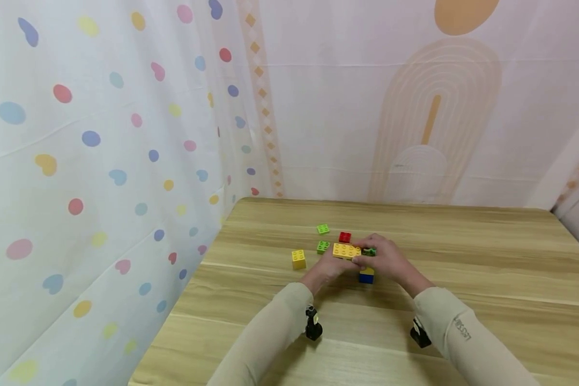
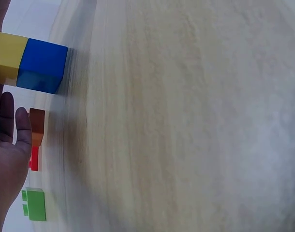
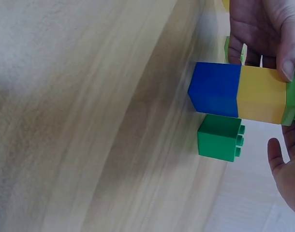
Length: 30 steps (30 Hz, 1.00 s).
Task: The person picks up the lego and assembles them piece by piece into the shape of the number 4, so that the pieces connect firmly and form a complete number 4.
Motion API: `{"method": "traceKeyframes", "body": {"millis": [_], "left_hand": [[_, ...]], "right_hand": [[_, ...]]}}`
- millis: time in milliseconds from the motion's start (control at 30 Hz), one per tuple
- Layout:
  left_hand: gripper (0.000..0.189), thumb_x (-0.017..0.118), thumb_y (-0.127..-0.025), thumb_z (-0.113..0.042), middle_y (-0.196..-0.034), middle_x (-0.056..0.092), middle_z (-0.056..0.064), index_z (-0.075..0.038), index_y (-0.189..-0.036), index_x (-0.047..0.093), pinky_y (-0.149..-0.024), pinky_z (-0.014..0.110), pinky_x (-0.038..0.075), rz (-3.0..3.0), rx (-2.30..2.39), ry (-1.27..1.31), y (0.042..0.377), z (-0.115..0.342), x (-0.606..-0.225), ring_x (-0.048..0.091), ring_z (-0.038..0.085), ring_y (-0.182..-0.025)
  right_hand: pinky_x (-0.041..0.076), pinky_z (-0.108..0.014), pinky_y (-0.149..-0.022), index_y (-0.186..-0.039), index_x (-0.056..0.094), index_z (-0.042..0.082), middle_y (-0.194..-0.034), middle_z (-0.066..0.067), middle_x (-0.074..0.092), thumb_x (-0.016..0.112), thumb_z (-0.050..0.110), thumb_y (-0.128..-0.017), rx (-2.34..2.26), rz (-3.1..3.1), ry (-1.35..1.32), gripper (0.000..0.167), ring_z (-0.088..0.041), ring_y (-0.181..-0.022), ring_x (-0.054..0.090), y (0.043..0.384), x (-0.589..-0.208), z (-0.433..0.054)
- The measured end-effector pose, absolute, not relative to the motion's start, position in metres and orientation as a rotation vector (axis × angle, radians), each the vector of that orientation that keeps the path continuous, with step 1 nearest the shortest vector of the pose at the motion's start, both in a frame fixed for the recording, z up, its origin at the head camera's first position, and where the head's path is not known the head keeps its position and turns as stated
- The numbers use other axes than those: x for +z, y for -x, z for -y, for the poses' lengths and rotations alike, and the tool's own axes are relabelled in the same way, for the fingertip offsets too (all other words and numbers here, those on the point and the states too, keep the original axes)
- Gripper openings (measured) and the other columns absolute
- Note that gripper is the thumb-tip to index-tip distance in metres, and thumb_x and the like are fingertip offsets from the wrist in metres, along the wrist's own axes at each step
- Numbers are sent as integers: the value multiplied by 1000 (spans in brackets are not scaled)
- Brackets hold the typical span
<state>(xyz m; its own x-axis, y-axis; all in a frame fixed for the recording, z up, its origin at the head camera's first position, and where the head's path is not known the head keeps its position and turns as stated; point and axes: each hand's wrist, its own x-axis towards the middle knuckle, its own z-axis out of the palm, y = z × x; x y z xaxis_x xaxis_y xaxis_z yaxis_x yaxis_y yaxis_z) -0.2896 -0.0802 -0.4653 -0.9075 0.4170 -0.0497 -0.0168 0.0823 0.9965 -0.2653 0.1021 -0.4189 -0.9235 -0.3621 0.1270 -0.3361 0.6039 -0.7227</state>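
Observation:
Both hands meet over a small upright stack on the table. It has a blue block (image 3: 214, 88) below, a yellow block (image 3: 262, 94) above it and a thin green brick (image 3: 291, 99) on top. My left hand (image 1: 333, 266) grips the stack, its thumb against the yellow block's side. A long yellow brick (image 1: 343, 250) with studs up lies between the hands in the head view. The right hand (image 1: 385, 258) pinches its right end with thumb and fingers. Just right of the stack stands a dark green brick (image 3: 219, 137), partly covered by the right hand in the head view.
Left of the hands stands a yellow brick (image 1: 298, 259). Beyond are a green brick (image 1: 323, 246), a lime brick (image 1: 323, 229) and a red brick (image 1: 344, 236). In the left wrist view an orange-brown brick (image 2: 37, 126) shows beside the fingers. Patterned curtains (image 1: 328, 118) border the table.

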Motion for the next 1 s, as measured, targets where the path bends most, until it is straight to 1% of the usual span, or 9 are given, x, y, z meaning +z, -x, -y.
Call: {"method": "traceKeyframes", "body": {"millis": [333, 567, 767, 867, 1000], "left_hand": [[47, 78, -82, 3, -118, 67, 1, -9, -126, 64, -100, 36, 45, -2007, 1926, -407, 287, 81, -465, 61, 17, -111], [48, 75, -82, 8, -118, 67, 3, -6, -126, 64, -99, 36, 46, -2004, 1946, -453, 287, 79, -466, 61, 17, -110], [50, 73, -84, 9, -124, 65, 4, -5, -130, 61, -103, 37, 43, -1988, 1938, -499, 289, 80, -469, 58, 18, -116], [51, 72, -84, 9, -125, 64, 5, -5, -132, 60, -104, 37, 42, -1976, 1959, -472, 288, 80, -471, 58, 18, -117], [51, 72, -85, 8, -125, 64, 6, -4, -132, 60, -102, 38, 43, -1973, 1973, -422, 285, 80, -472, 58, 19, -117]], "right_hand": [[44, -39, -80, -128, 67, 7, -114, -9, 59, 73, 24, -92, -1295, -2798, 594, 41, -24, -94, 51, 261, -423, -101], [46, -46, -88, -130, 65, 7, -120, -12, 59, 72, 26, -93, -1316, -2784, 582, 42, -27, -104, 54, 259, -425, -101], [45, -50, -91, -131, 64, 5, -121, -13, 60, 71, 27, -93, -1327, -2786, 589, 44, -29, -107, 55, 258, -427, -102], [46, -48, -89, -130, 65, 4, -119, -13, 60, 72, 27, -93, -1322, -2795, 586, 45, -28, -106, 55, 257, -427, -101], [46, -40, -81, -127, 67, 4, -113, -11, 61, 74, 26, -91, -1259, -2826, 601, 43, -24, -95, 55, 259, -424, -100]]}}
